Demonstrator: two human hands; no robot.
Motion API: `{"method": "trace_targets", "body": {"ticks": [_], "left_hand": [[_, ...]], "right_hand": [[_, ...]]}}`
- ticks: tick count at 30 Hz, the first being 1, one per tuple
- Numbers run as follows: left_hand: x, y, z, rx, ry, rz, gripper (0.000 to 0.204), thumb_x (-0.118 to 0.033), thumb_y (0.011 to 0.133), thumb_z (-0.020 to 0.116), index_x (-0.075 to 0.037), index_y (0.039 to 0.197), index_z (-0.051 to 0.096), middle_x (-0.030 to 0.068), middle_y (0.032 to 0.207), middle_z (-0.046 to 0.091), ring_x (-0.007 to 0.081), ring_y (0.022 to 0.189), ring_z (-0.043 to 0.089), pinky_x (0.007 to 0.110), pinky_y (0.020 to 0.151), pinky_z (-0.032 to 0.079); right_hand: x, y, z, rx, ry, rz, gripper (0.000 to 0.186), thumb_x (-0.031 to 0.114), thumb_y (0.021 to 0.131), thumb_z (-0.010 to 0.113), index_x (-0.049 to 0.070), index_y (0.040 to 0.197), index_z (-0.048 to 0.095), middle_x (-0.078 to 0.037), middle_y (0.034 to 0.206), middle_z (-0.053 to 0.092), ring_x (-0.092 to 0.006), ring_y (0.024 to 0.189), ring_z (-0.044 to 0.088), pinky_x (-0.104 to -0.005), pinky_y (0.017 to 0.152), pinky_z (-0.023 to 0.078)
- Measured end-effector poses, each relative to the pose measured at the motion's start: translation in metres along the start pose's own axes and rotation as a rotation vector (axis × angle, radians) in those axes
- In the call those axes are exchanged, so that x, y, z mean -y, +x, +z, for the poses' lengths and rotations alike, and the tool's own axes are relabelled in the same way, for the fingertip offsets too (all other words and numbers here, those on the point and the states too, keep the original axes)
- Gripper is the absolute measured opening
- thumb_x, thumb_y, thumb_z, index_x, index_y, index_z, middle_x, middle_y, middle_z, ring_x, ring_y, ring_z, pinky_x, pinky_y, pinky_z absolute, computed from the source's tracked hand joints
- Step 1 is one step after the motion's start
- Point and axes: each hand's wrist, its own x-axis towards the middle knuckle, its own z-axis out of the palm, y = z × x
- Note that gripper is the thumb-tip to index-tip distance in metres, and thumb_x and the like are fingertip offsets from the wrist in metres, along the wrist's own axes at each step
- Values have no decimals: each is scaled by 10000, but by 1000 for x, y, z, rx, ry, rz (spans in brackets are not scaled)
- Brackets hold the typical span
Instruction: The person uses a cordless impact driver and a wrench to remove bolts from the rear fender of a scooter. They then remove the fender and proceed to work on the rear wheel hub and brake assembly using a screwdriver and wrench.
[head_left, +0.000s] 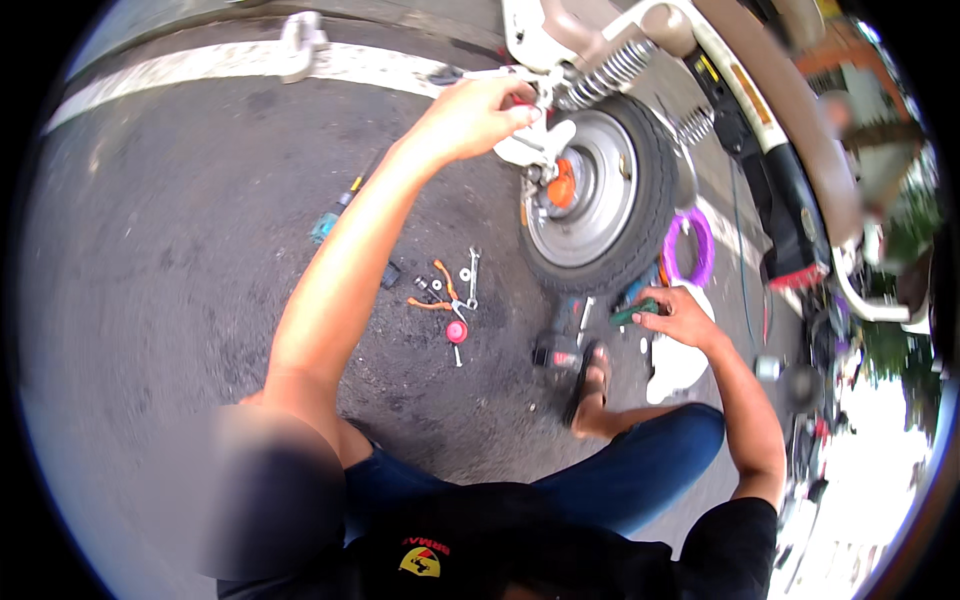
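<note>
My left hand [470, 120] reaches to the scooter's rear end, its fingers curled beside a white metal part [522, 148] left of the wheel. A bit of red shows at its fingertips, but what it grips is hidden. The wheel [590, 190] has a silver rim, a black tyre [648, 190] and an orange piece [562, 184] near its hub. A coil spring shock absorber [618, 72] rises above it. Lower right of the tyre, my right hand [685, 318] is closed around a dark green handle [634, 312]; the kind of tool cannot be made out.
On the asphalt lie orange-handled pliers [444, 285], a wrench [473, 275], a pink-red round piece [457, 331] and a bolt [459, 356]. A cordless power tool [560, 345] sits by my foot [592, 390]. A purple ring [700, 247] and a white panel [682, 365] are at the right.
</note>
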Motion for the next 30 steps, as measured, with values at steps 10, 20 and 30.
{"method": "trace_targets", "body": {"ticks": [10,20,30], "left_hand": [[87,8,15,186,93,17,474,-407,857,588,-97,1216,574,152,1139,645,320,1075,603,422,908,463],[209,-225,30,45,688,-1004,959,-428,681,785,-145,1447,282,162,1411,342,366,1281,384,497,997,409],[186,-261,115,-501,-505,-1561,620,-397,749,750,37,1164,597,205,1013,634,301,872,617,452,703,487]], "right_hand": [[102,-41,69,-67,82,-187,324,206,832,674,49,1111,625,-106,861,659,-180,619,577,-305,599,471],[85,52,129,-211,538,-209,331,212,823,690,45,1103,640,-69,788,645,-96,654,546,-276,623,459],[73,156,141,-296,803,-293,264,145,855,679,42,1096,645,33,820,597,-49,709,503,-212,631,411]]}}
